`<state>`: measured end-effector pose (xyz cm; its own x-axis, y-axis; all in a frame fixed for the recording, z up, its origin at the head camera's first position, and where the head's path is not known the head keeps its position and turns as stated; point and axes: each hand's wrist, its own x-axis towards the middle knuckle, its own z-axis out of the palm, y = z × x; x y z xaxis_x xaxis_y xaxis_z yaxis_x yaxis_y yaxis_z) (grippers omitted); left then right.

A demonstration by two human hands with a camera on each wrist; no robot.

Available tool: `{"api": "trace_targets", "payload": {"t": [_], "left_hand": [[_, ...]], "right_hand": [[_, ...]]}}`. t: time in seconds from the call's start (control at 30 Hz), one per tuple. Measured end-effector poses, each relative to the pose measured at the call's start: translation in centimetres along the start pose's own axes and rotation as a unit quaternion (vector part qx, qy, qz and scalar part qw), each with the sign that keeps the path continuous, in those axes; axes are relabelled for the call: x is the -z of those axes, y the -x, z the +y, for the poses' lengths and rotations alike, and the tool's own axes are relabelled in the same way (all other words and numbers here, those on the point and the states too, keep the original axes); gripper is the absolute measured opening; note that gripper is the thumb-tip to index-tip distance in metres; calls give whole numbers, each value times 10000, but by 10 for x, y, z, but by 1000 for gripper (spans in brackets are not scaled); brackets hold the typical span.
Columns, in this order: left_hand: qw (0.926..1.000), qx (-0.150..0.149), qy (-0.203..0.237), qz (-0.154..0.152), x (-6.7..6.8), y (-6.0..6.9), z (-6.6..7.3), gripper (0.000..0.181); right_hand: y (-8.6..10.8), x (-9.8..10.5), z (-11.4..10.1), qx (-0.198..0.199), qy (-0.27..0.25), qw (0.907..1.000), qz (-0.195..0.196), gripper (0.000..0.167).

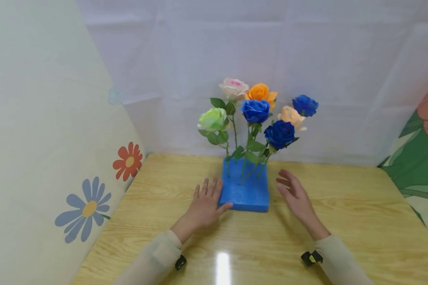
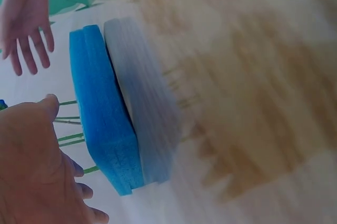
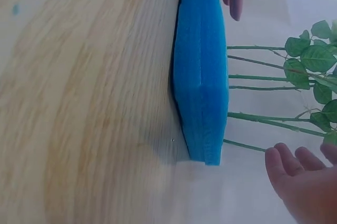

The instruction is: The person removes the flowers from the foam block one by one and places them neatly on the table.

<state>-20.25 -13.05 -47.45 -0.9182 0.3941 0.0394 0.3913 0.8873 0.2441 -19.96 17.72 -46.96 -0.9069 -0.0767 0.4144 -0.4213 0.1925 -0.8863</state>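
A blue foam block [image 1: 247, 196] lies on the table with several artificial roses standing in it: green [image 1: 213, 119], pale pink [image 1: 234, 88], orange [image 1: 261, 93], peach [image 1: 291, 116] and blue ones [image 1: 279, 134]. My left hand [image 1: 204, 208] is at the block's left edge, fingers straight and spread; whether it touches the block I cannot tell. To the block's right, my right hand [image 1: 299, 200] hovers apart from it, fingers loosely bent and holding nothing. Green stems [image 3: 258, 78] rise from the block [image 3: 202, 71] in the right wrist view.
The wooden table [image 1: 342, 202] reaches back to a white cloth [image 1: 185, 59]. On the left stands a pale panel with printed flowers [image 1: 89, 209]; another with large green leaves [image 1: 424, 158] is at the right.
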Motion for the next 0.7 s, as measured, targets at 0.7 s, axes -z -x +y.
{"api": "trace_targets", "payload": {"t": [0.7], "left_hand": [[9994,120,-105,-316,-9,-15,6,85]], "right_hand": [[-18,-34,0,-668,-1259,9898,3,42]]}}
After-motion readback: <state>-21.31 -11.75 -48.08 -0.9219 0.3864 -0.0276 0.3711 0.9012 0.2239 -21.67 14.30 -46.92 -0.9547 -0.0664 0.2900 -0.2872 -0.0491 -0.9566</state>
